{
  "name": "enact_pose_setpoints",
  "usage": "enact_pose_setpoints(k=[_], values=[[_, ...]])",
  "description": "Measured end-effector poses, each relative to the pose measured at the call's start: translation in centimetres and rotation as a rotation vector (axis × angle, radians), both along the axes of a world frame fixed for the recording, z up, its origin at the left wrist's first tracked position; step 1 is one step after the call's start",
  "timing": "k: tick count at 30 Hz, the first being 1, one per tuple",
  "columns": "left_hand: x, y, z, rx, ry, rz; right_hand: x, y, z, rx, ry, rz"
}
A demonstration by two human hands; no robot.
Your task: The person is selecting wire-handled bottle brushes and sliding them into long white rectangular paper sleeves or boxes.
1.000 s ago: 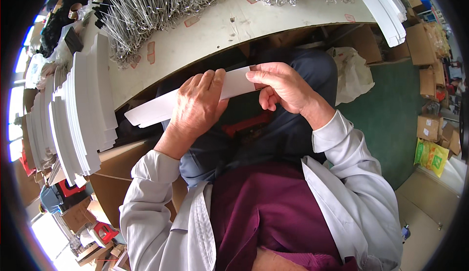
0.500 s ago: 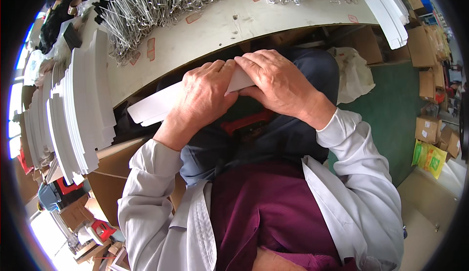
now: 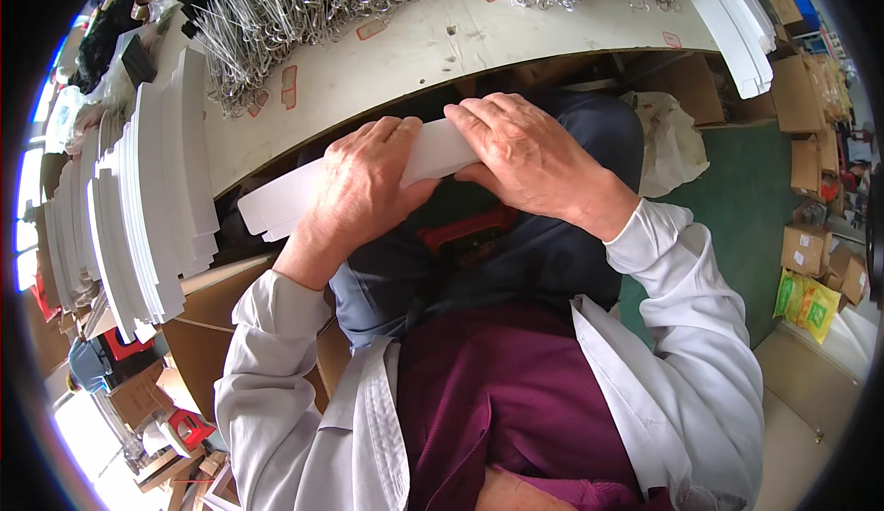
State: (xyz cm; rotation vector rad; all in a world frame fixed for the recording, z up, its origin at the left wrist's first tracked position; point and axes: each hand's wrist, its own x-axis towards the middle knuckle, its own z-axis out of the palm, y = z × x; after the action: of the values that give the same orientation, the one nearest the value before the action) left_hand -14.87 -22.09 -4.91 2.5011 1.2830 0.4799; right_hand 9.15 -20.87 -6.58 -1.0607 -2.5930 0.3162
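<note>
The left hand [image 3: 364, 175] hides the middle of a white strip [image 3: 281, 200], its fingers wrapped over and gripping it; the right hand [image 3: 534, 156] grips too, covering the far end — that end cannot be seen. The strip slants above the lap, near the pale table [image 3: 396, 64]. White pieces [image 3: 157, 198] are stacked left; looped metal rods [image 3: 285, 23], cut off above, lie on the table; cardboard boxes [image 3: 806, 249] sit far right.

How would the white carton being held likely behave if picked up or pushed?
The carton is probably fairly stiff lengthwise, since its unsupported left part juts out without visible sag. It is likely light for its length, as it looks like thin card. Its flat, long shape suggests sliding rather than rolling.
</note>
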Motion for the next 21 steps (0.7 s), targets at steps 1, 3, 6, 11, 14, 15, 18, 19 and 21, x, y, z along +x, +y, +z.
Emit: enact_pose_setpoints(k=[1,3,6,11,14,15,18,19,21], values=[[0.1,0.1,-0.1,0.001,-0.003,-0.003,0.0,0.1,-0.2,-0.007,-0.004,0.001],[0.1,0.0,-0.3,-0.050,-0.019,0.023,0.3,0.4,-0.5,-0.018,0.016,0.035],[-0.1,-0.4,0.6,-0.021,0.004,0.029,1.2,0.9,-0.4,0.053,0.043,0.060],[-3.3,0.1,0.5,0.011,0.112,0.106,1.8,1.2,0.5,0.122,-0.004,-0.008],[-2.6,0.3,0.3,0.032,0.104,0.022,1.2,1.2,-0.3,0.087,0.008,0.023],[-2.5,0.5,0.1,0.033,0.095,0.026,1.1,1.3,-0.2,0.088,-0.011,0.026],[-2.6,0.5,0.1,0.037,0.073,0.041,0.9,1.7,0.4,0.122,-0.011,0.042],[-2.7,0.5,0.2,0.042,0.061,0.051,1.0,1.9,0.6,0.157,0.008,0.054],[-2.7,0.9,0.4,0.061,0.055,0.051,0.9,2.3,0.8,0.190,0.007,0.059]])
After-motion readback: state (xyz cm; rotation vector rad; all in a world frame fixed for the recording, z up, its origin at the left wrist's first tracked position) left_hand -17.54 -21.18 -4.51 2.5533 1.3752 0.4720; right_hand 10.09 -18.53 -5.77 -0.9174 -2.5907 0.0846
